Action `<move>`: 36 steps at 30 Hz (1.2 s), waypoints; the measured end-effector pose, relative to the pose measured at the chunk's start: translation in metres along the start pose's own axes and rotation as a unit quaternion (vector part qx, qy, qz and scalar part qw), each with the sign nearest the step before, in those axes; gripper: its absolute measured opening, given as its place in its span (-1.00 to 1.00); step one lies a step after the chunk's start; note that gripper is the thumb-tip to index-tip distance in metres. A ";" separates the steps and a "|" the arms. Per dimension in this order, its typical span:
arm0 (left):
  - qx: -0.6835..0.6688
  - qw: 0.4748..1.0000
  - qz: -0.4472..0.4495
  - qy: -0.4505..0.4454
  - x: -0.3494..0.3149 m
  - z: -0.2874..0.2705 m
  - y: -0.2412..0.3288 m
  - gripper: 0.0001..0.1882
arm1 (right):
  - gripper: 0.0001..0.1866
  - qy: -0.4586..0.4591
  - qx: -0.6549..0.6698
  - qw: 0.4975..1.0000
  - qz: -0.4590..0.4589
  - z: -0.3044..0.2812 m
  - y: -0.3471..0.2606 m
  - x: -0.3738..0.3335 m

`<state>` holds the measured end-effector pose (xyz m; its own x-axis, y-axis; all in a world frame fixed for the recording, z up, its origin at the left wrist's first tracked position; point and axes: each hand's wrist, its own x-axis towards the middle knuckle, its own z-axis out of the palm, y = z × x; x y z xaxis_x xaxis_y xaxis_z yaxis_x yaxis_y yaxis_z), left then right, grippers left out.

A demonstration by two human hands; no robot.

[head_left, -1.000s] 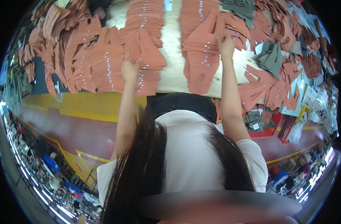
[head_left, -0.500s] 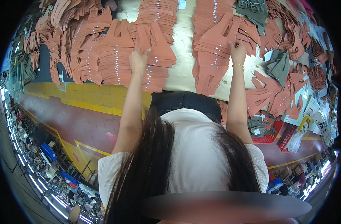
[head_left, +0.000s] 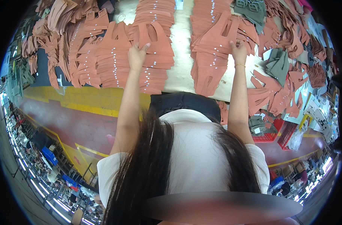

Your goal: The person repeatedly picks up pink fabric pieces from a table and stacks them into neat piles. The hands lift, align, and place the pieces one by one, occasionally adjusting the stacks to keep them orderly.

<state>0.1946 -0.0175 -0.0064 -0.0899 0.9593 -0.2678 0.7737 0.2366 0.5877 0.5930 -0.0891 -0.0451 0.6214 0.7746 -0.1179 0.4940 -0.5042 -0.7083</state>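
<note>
Salmon-coloured cut pieces, leather-like and slotted, lie in overlapping rows marked with small white stickers. My left hand (head_left: 136,57) is at the lower left edge of one slotted piece (head_left: 156,42) on top of the middle row; its thumb lies over the piece and the other fingers are partly hidden. Further right, my right hand (head_left: 238,52) pinches the right edge of another slotted piece (head_left: 217,37), which lies slantwise over the right-hand row. A pale strip of table (head_left: 181,56) shows between the two rows.
More salmon pieces (head_left: 111,56) fill the table's left side. On the right lie dark green pieces (head_left: 277,65), green buckled straps (head_left: 249,9) and loose salmon pieces (head_left: 279,93). Red baskets (head_left: 288,134) stand below the table's right edge. Yellow-and-red floor (head_left: 73,108) lies at left.
The slotted piece at my left hand has turned straighter over its row, and its slots have spread wider. My left hand has shifted slightly left; my right hand has barely moved.
</note>
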 end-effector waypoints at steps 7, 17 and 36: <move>-0.249 0.964 0.070 -0.061 0.035 -0.011 0.054 -0.51 | -0.69 -0.007 0.032 0.999 0.000 0.009 0.020 0.007; 0.044 0.992 0.110 0.038 0.060 -0.017 -0.001 -0.46 | -0.63 -0.020 -0.044 0.998 0.037 0.003 -0.006 -0.010; 0.031 0.993 0.077 0.083 -0.048 0.001 -0.026 -0.61 | -0.77 -0.134 0.436 0.890 -0.018 -0.019 -0.127 -0.028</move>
<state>0.1794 -0.0697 -0.0100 -0.0645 0.9968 -0.0462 0.8231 0.0793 0.5623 0.5245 -0.0542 0.0612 0.3900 0.9061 -0.1639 -0.2217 -0.0804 -0.9718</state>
